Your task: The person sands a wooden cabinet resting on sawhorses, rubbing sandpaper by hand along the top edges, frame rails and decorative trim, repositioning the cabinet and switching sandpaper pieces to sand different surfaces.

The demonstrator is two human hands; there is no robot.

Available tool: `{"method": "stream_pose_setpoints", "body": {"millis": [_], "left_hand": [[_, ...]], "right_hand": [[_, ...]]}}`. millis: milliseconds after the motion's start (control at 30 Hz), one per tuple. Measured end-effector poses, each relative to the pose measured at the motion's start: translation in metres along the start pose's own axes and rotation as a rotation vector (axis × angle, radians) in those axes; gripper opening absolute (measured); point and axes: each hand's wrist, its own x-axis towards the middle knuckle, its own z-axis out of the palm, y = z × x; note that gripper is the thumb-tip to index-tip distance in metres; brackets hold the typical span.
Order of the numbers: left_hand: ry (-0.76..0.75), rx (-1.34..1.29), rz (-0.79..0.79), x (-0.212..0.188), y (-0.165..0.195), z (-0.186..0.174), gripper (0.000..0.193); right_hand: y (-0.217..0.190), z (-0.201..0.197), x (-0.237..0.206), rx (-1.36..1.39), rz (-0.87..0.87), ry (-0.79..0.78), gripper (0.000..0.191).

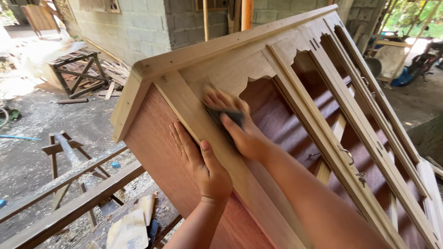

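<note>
Wooden cabinet (277,69) under both hands: left hand (200,161) flat, open; right hand (237,129) pressing dark sanding pad (226,117).

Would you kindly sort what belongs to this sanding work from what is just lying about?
In use: wooden cabinet, dark sanding pad, right hand, left hand.
Lying about: sawhorse, wooden frame, paper scraps, blue pipe.

Below and left of the left hand (203,168), the sawdust-strewn concrete floor (32,133) carries a wooden sawhorse (62,152), long timber rails (69,203), torn sandpaper sheets (131,228) and, farther off, a braced wooden stand (78,74).
</note>
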Motion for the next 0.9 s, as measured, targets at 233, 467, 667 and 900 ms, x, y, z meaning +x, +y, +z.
{"method": "stream_pose_setpoints", "body": {"millis": [233, 467, 667, 900], "left_hand": [[-0.009, 0.011, 0.007, 0.001, 0.004, -0.005, 0.067], [-0.022, 0.035, -0.009, 0.002, 0.008, -0.007, 0.067], [-0.023, 0.034, -0.004, -0.001, 0.005, -0.007, 0.067], [-0.013, 0.013, 0.002, -0.001, 0.003, -0.004, 0.067]], "right_hand": [[-0.008, 0.008, 0.026, 0.031, 0.018, 0.037, 0.055], [-0.016, 0.000, -0.007, 0.011, 0.019, -0.010, 0.058], [-0.006, 0.007, 0.005, -0.051, 0.023, 0.052, 0.055], [-0.037, -0.004, -0.072, -0.039, 0.077, 0.014, 0.069]]}}
